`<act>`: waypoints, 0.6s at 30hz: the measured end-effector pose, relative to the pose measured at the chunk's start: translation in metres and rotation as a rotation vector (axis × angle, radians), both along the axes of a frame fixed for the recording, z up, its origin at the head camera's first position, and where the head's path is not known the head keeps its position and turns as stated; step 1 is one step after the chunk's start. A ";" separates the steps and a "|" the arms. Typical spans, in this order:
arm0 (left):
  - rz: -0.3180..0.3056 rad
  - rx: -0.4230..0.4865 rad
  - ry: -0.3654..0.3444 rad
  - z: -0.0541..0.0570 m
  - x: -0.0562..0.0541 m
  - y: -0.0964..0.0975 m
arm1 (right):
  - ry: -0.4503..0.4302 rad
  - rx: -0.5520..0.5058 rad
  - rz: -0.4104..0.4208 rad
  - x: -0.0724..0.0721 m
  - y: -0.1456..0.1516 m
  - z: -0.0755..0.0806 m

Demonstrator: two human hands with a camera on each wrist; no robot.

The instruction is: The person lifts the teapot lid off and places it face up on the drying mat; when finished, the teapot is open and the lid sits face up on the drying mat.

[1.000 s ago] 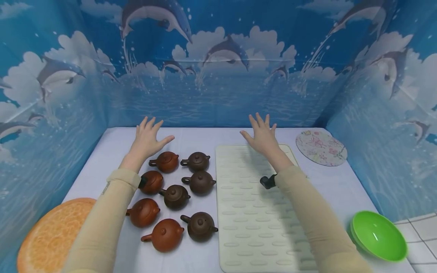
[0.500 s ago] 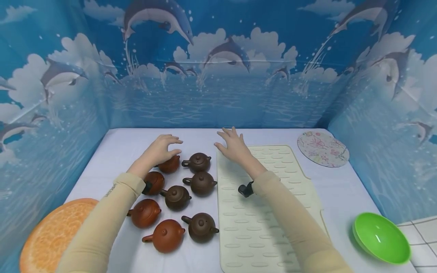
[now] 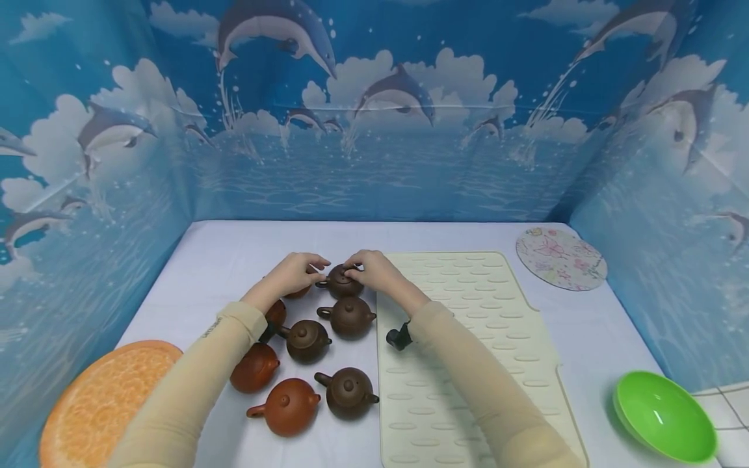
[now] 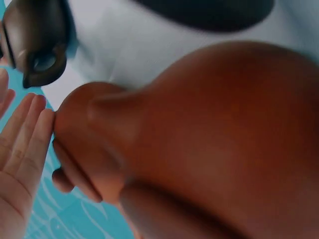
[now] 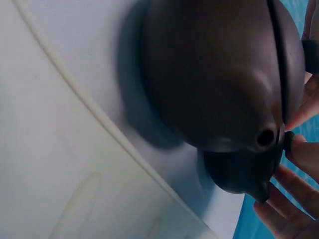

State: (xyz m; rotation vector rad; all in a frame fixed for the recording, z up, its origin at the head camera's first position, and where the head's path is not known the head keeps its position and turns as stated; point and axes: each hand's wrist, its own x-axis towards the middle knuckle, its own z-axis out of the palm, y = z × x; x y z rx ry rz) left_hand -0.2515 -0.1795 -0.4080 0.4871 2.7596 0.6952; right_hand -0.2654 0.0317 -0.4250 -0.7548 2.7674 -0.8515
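At the far end of the group of teapots, a small dark brown teapot (image 3: 345, 289) stands between both hands. My right hand (image 3: 379, 272) reaches over it, thumb and forefinger at the lid knob; in the right wrist view my right hand (image 5: 296, 199) has one digit against the knob and other fingers by the spout. My left hand (image 3: 287, 276) is beside the handle, thumb and fingers apart. In the left wrist view my left hand (image 4: 22, 159) shows straight fingers next to a reddish-brown teapot (image 4: 89, 147). Whether it touches the dark teapot's handle cannot be told.
Several other teapots stand nearby, including a dark one (image 3: 350, 318) and a reddish one (image 3: 290, 406). A cream ridged mat (image 3: 468, 364) lies to their right. Around the edges are an orange round mat (image 3: 108, 403), a floral round mat (image 3: 562, 259) and a green bowl (image 3: 664, 416).
Both hands have come down and inward from above the table's far side to the far dark teapot. The right hand's fingers have closed in at its lid knob.
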 end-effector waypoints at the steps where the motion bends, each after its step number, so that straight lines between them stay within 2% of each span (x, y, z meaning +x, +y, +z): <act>1: -0.001 0.000 -0.001 -0.002 0.000 0.001 | 0.004 -0.001 0.003 0.000 -0.001 -0.001; 6: 0.017 -0.023 -0.011 -0.010 -0.002 0.003 | 0.032 0.034 0.022 0.001 -0.008 0.000; 11: 0.036 -0.029 0.017 -0.013 -0.001 0.006 | 0.080 0.044 0.020 0.002 -0.011 0.000; 15: 0.046 -0.032 0.040 -0.012 0.002 0.009 | 0.103 0.017 0.004 0.003 -0.011 -0.002; 18: 0.054 -0.036 0.061 -0.013 0.003 0.011 | 0.087 -0.052 -0.017 0.003 -0.007 -0.003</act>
